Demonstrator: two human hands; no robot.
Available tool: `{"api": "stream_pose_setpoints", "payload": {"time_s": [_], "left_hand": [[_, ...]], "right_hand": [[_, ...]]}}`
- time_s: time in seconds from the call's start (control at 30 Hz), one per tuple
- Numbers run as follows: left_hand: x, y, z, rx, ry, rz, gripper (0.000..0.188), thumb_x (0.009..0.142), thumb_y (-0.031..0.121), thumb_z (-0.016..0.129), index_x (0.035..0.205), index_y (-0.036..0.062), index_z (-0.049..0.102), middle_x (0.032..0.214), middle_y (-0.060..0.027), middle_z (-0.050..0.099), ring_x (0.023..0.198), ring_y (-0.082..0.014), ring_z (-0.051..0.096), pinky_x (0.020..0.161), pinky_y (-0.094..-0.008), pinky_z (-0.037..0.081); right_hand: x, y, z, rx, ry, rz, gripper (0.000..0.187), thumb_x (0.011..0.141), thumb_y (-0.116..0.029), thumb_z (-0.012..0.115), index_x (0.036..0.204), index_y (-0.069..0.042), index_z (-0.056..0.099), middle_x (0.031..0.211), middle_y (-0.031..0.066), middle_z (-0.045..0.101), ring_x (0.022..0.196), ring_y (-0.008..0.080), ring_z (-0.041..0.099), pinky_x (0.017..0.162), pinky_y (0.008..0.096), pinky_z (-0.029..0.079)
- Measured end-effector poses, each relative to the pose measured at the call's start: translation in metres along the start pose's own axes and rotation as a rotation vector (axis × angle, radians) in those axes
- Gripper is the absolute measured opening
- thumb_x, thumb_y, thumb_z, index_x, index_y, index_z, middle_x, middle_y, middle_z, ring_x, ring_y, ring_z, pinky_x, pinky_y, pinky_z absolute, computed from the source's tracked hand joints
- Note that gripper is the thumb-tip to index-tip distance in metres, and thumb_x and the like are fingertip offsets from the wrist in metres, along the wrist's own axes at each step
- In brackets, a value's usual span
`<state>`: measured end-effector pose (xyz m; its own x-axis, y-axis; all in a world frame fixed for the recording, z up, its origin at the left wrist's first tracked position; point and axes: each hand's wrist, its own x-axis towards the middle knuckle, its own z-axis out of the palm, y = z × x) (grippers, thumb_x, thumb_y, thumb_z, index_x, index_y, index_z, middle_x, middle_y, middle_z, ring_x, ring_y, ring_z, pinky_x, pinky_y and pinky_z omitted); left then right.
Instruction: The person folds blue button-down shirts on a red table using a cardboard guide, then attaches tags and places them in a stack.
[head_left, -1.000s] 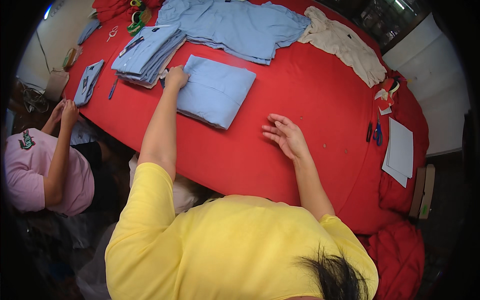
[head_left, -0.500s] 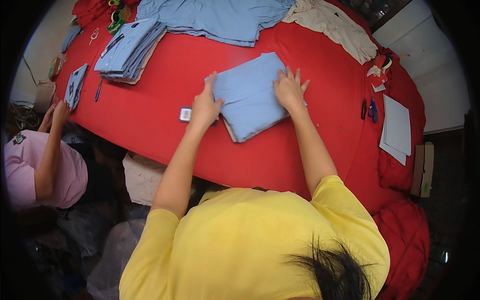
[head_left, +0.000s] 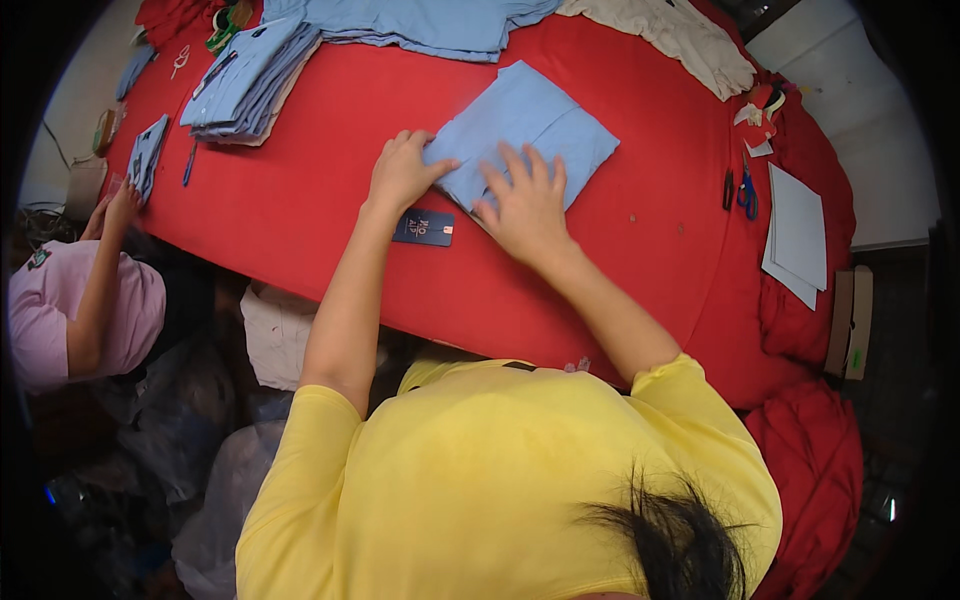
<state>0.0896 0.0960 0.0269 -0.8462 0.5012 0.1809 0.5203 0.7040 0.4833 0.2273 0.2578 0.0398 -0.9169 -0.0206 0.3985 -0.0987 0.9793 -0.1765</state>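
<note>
Each grip looks released, left hand [head_left: 403, 174] at, blurred right hand [head_left: 533, 215] spread over, squarish folded blue cloth [head_left: 555, 120].

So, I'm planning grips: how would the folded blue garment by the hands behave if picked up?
The folded blue garment would probably sag, being creased cloth. Its folds might open if lifted by one corner. Lying flat, it's unlikely to roll.
</note>
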Motion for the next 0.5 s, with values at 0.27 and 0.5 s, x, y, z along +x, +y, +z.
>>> {"api": "stream_pose_setpoints", "payload": {"time_s": [0.27, 0.5], "left_hand": [[0.008, 0.005, -0.005, -0.141, -0.127, -0.263, 0.033, 0.078, 0.029, 0.073, 0.087, -0.0023, 0.066, 0.105, -0.019, 0.064, 0.099, -0.034, 0.06, 0.084, -0.0411, 0.048], [-0.009, -0.012, 0.007, -0.082, 0.035, -0.127, 0.035, 0.079, 0.023, 0.072, 0.106, 0.0029, 0.06, 0.089, -0.0188, 0.065, 0.082, -0.0325, 0.062, 0.071, -0.0406, 0.05]], "right_hand": [[-0.067, 0.016, 0.003, 0.397, 0.012, 0.223, 0.021, 0.08, -0.006, 0.067, 0.099, -0.004, 0.059, 0.103, 0.0157, 0.054, 0.095, 0.0349, 0.051, 0.081, 0.0412, 0.044], [-0.078, -0.019, 0.003, 0.201, 0.034, 0.145, 0.026, 0.078, -0.008, 0.07, 0.101, -0.003, 0.058, 0.103, 0.0135, 0.054, 0.092, 0.0328, 0.052, 0.082, 0.0382, 0.045]]}}
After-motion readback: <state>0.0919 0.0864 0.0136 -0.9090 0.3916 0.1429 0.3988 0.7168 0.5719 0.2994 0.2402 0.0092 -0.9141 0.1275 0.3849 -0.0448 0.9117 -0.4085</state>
